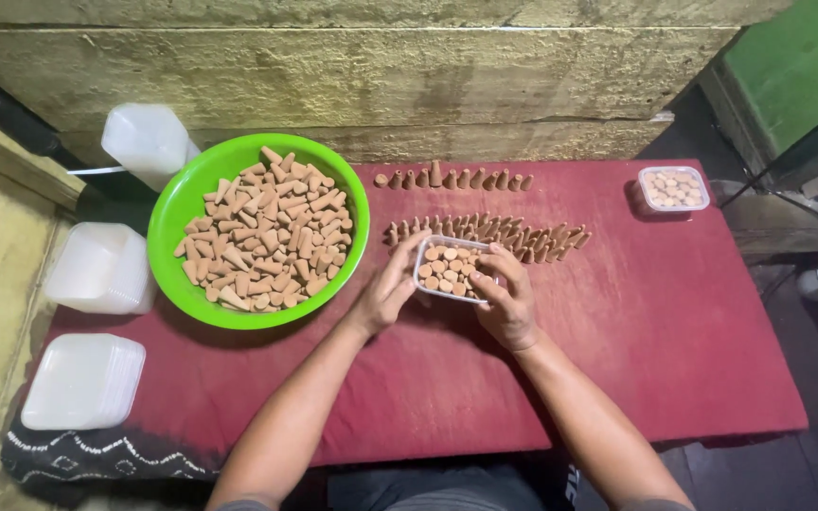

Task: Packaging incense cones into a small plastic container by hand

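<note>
A small clear plastic box (pixel 448 269) holding several tan cones standing upright sits on the red cloth (pixel 674 331). My left hand (pixel 388 289) touches its left side with fingers curled at the rim. My right hand (pixel 508 295) grips its right side, fingers over the edge. Just behind the box, rows of loose tan cones (pixel 523 238) stand on the cloth, with a shorter row (pixel 454 178) farther back.
A green bowl (pixel 174 213) heaped with cones sits at the left. A filled clear box (pixel 674 188) rests at the far right corner. Stacks of white plastic lids and boxes (pixel 82 380) lie along the left edge. A rough wall rises behind.
</note>
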